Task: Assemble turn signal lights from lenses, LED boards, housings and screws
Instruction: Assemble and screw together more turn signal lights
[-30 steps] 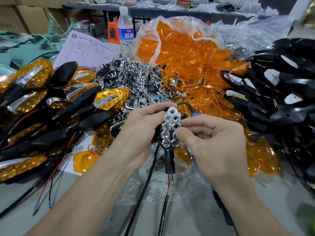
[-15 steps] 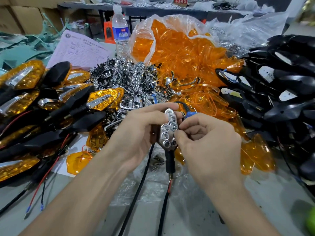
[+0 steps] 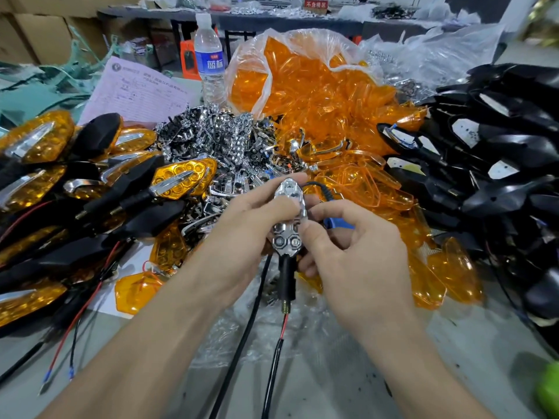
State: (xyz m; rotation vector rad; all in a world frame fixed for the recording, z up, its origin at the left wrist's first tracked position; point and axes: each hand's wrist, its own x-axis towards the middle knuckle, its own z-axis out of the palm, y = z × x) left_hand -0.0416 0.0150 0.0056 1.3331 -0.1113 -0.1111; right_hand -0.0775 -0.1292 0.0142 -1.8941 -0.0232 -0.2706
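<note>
A: Surface?
B: Grey table, crowded edge to edge. Finished lights heaped at left, amber over black. Chrome reflectors in a glittering pile at mid-back. Clear bag of orange lenses behind, spilling forward and to the right. Black housings stacked along the right side. Crumpled plastic sheet at centre, below the hands.
A: And beyond?
B: Water bottle upright beside the bag, pink form lying to its left. Cardboard boxes in the far left corner, a long bench across the back loaded with more parts, a red sign on it. Something green, blurred, at the near right corner.
A: Hands?
B: Both closed round the lamp, held upright over the sheet, clear of the table. Left hand gripping from the left, thumb laid across the chrome face. Right hand pinching the right edge between thumb and forefinger. Black stem pointing down, red and black wires hanging from it. Blue tool just behind the right fingers; held or not, cannot tell.
A: Changed from a second ago?
B: Left thumb then up by the tip, every cell of the face bare; now down over the middle, hiding it. Right thumb up from the lower cells to mid-height on the edge. Lamp in much the same spot
</note>
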